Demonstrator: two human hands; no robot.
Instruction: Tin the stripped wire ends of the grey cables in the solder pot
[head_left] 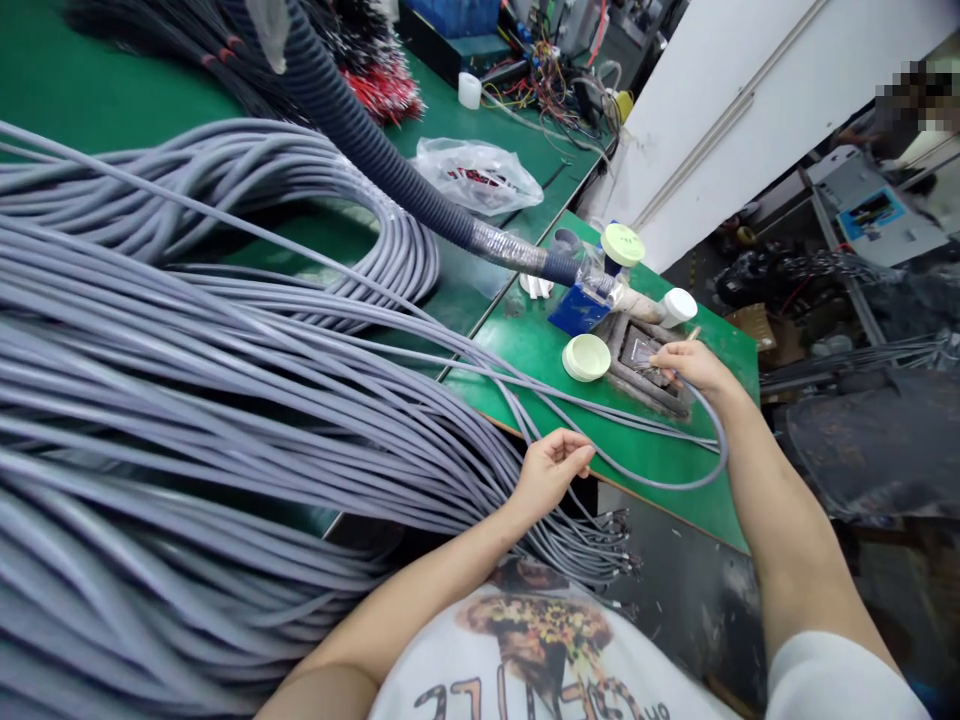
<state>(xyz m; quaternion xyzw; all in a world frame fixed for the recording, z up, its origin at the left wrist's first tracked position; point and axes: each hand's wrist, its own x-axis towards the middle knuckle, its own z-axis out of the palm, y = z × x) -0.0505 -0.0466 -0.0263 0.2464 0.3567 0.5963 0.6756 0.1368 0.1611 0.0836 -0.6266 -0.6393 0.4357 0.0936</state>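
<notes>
My right hand (694,365) pinches the end of a grey cable (701,485) above a square, dark-framed pot (622,385) with a shiny silvery middle, which looks like a solder pot. From that hand the cable loops down and back left. My left hand (555,468) hangs at the green board's front edge, its fingers curled together beside the looped cable. Whether it grips anything is hidden. Close to the pot stand a pale open jar lid (586,357) and a white round container (678,307).
Thick bundles of grey cables (262,400) cover the left side. A ribbed hose (360,125) slants down to the pot, past a blue block (579,308). Behind are a plastic bag (480,178), tangled wires (544,75) and a white panel (705,100).
</notes>
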